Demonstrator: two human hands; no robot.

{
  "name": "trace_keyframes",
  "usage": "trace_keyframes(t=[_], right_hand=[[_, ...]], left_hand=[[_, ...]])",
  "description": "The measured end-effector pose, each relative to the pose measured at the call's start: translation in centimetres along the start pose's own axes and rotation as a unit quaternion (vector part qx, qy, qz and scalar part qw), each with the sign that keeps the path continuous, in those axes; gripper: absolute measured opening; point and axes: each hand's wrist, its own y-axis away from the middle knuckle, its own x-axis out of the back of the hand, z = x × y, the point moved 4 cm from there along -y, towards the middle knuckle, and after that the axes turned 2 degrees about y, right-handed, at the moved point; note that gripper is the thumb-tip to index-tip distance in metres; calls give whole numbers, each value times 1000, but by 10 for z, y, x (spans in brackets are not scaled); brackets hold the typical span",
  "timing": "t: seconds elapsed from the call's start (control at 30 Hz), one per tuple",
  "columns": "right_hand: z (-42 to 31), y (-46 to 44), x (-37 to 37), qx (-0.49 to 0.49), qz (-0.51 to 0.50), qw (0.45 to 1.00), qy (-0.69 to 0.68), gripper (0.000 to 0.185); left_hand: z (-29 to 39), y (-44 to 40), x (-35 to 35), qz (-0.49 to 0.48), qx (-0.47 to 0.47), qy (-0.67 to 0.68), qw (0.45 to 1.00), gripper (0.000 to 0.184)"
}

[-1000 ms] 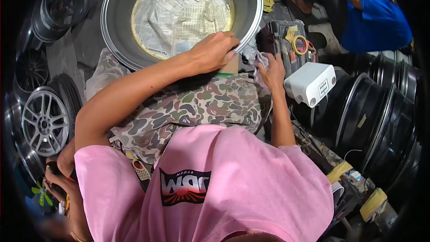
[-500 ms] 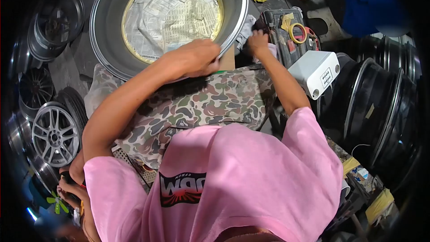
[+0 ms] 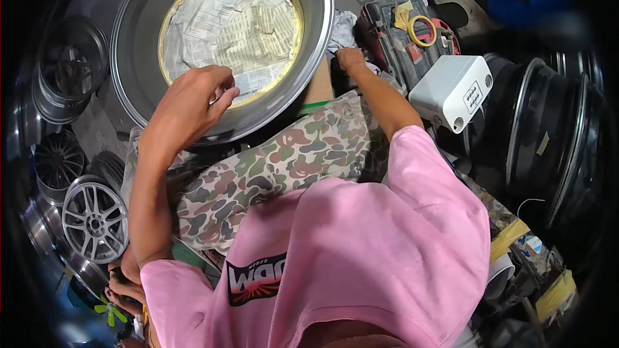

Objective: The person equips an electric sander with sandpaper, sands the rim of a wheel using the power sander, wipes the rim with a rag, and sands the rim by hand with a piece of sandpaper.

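A large grey wheel rim (image 3: 316,38) with a polished lip lies face up before me. Its middle is covered with newspaper (image 3: 258,32) edged in yellow masking tape. Over the near side of the newspaper hovers my left hand (image 3: 193,100), its fingers loosely curled and thumb apart, with nothing visible in it. My right hand (image 3: 351,61) reaches past the rim to a crumpled pale cloth (image 3: 343,31) beside a dark toolbox. Its fingers are closed; whatever they may hold is hidden.
On the toolbox (image 3: 393,32) lies a roll of masking tape (image 3: 422,31). A white box-shaped device (image 3: 451,93) stands nearer on the right. Dark wheels (image 3: 548,135) stand at right, and a silver spoked wheel (image 3: 95,222) is at left. Camouflage cloth (image 3: 290,148) covers my lap.
My left hand has moved left from the rim's near right edge to over the newspaper, and its fingers have loosened. My right hand stays by the cloth. The view has shifted slightly.
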Motion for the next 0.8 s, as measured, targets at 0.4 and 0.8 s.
trace_keyframes(t=[0.4, 0.8], right_hand=[[-23, -26, 11, 10, 110, 992, -60, 20], [-3, -2, 40, -105, 104, 952, -270, 20]], left_hand=[[-10, -1, -2, 9, 8, -6, 1000, 18], [-11, 2, 5, 38, -21, -35, 998, 17]])
